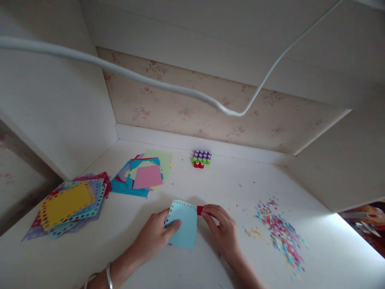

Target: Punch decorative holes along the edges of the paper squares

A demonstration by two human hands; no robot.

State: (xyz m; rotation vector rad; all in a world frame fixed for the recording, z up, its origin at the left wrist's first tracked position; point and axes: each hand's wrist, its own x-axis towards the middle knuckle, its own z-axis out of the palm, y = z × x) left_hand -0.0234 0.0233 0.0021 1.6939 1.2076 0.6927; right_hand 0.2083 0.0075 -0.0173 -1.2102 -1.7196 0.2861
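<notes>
White cord (pixel 150 82) crosses our view. Over the counter (pixel 222 180), our left grip (pixel 156 232) pinches blue paper (pixel 185 226); our right grip (pixel 221 224) pinches a red thing (pixel 199 210) at its edge. Flowery wallpaper (pixel 183 110) is behind, paper dots (pixel 279 230) on the right.

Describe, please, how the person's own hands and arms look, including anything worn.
The left hand and right hand are ungloved, and no sleeves show. The left arm wears a slim silvery bangle, possibly two; nothing worn shows on the right arm.
</notes>
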